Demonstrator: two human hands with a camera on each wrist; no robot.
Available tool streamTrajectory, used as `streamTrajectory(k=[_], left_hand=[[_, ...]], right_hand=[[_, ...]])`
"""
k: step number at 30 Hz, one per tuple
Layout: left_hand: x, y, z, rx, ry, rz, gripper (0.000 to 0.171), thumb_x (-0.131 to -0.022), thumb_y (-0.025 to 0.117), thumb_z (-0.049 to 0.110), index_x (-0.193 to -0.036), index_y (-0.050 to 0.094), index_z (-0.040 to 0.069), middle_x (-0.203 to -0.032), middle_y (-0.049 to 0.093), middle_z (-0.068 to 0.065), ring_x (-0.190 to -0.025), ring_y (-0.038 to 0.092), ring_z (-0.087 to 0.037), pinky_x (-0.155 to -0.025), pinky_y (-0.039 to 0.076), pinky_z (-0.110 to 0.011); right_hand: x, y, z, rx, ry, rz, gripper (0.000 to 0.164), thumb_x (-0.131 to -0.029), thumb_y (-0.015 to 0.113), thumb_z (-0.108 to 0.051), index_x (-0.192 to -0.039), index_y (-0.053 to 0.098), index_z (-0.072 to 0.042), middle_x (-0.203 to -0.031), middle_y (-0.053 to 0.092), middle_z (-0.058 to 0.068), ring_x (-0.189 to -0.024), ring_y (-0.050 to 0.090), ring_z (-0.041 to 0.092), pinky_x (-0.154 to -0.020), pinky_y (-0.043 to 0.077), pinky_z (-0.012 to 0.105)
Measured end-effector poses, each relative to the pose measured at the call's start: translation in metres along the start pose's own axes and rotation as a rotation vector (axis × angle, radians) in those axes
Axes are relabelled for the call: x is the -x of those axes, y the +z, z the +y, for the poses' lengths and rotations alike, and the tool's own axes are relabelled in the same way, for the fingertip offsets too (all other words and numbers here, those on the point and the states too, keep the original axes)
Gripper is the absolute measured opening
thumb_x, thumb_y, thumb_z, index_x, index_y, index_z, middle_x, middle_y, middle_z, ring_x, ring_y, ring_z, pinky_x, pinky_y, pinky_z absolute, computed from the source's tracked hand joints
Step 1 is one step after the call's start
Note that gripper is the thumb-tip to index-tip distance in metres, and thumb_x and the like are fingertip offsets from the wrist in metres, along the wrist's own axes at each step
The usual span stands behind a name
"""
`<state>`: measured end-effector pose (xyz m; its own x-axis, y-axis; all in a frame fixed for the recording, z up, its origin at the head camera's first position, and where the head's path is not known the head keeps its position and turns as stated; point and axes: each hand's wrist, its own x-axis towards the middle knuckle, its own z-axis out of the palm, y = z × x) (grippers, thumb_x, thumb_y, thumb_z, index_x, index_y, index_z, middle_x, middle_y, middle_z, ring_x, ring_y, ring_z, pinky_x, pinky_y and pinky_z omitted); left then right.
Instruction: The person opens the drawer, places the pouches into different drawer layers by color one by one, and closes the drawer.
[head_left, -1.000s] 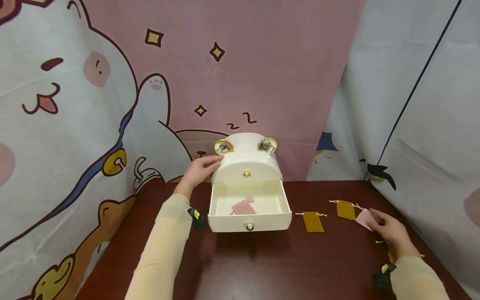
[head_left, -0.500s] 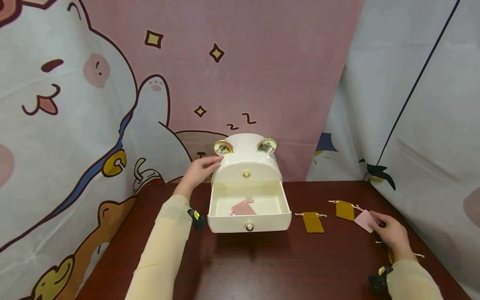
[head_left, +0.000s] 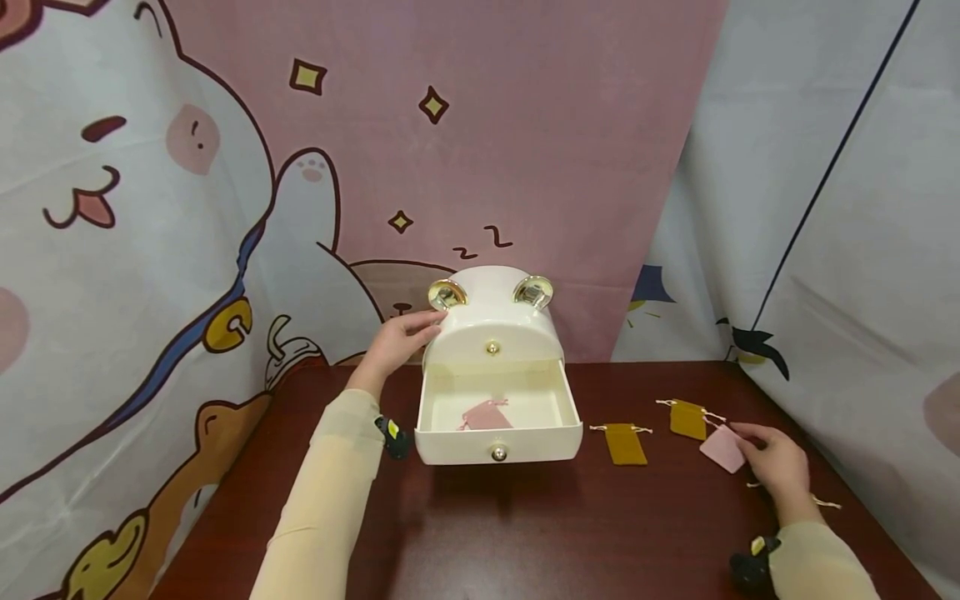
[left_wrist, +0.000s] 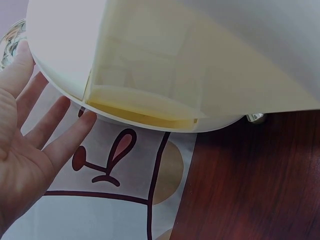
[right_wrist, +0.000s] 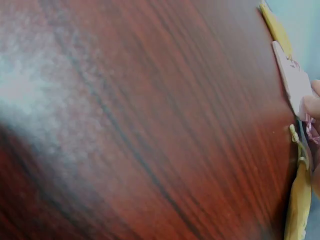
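My left hand [head_left: 393,346] rests against the left side of a white cabinet [head_left: 491,300] with two gold-rimmed ears. In the left wrist view its fingers [left_wrist: 65,140] are extended along the cabinet's rim. The lower drawer [head_left: 457,450] is pulled out, and a pink drawstring pouch [head_left: 487,415] lies inside. At the right, my right hand [head_left: 778,467] pinches another pink drawstring pouch [head_left: 722,450] by its right edge. The right wrist view shows the thumb on this pale pouch [right_wrist: 297,82]. Close by is a mustard drawstring pouch [head_left: 687,419].
A second mustard pouch [head_left: 626,445] lies just right of the drawer. Another mustard pouch [right_wrist: 299,205] is mostly hidden under my right hand in the head view. The dark wooden table [head_left: 585,542] meets a printed cloth backdrop [head_left: 570,167] behind and at the sides.
My right hand has closed on the pale pink pouch and shifted it slightly left and toward me. The left hand, cabinet and drawer stay as they were.
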<state>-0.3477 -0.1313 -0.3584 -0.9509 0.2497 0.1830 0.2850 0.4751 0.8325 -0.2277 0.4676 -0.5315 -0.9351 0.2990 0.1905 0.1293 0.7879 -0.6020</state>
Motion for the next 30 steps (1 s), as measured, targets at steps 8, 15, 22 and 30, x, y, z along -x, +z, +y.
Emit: streamTrajectory(k=[8, 15, 22, 30], left_hand=[[0.0, 0.0, 0.0, 0.001, 0.003, 0.001, 0.039, -0.096, 0.066, 0.038, -0.134, 0.066, 0.026, -0.143, 0.054, -0.001, -0.132, 0.048, -0.026, -0.101, 0.045, -0.05], [0.001, -0.001, 0.002, 0.017, 0.0, -0.005, 0.039, -0.097, 0.066, 0.036, -0.134, 0.066, 0.025, -0.143, 0.054, -0.002, -0.129, 0.051, -0.027, -0.099, 0.047, -0.049], [0.001, -0.001, 0.003, 0.008, 0.005, -0.003, 0.038, -0.097, 0.066, 0.035, -0.134, 0.066, 0.024, -0.143, 0.054, -0.002, -0.129, 0.051, -0.026, -0.1, 0.047, -0.048], [0.001, -0.001, 0.002, -0.018, 0.013, -0.004, 0.039, -0.097, 0.065, 0.036, -0.135, 0.064, 0.025, -0.144, 0.053, -0.002, -0.131, 0.049, -0.027, -0.101, 0.045, -0.05]], right_hand=[[0.004, -0.001, -0.016, -0.068, -0.051, 0.034, 0.029, -0.101, 0.058, -0.015, -0.119, 0.068, 0.005, -0.127, 0.054, 0.033, -0.117, 0.047, 0.051, -0.094, 0.036, 0.068], [0.007, -0.006, -0.036, -0.094, -0.122, 0.072, 0.026, -0.101, 0.06, -0.015, -0.117, 0.07, 0.004, -0.123, 0.059, 0.027, -0.113, 0.051, 0.045, -0.09, 0.04, 0.064], [0.006, -0.011, -0.063, -0.074, -0.208, 0.147, 0.02, -0.098, 0.064, -0.01, -0.113, 0.073, -0.001, -0.115, 0.065, 0.017, -0.1, 0.055, 0.021, -0.073, 0.041, 0.017], [0.005, -0.011, -0.106, -0.166, -0.326, 0.193, 0.016, -0.093, 0.069, -0.003, -0.107, 0.076, -0.001, -0.108, 0.067, 0.014, -0.092, 0.047, -0.009, -0.071, 0.039, 0.008]])
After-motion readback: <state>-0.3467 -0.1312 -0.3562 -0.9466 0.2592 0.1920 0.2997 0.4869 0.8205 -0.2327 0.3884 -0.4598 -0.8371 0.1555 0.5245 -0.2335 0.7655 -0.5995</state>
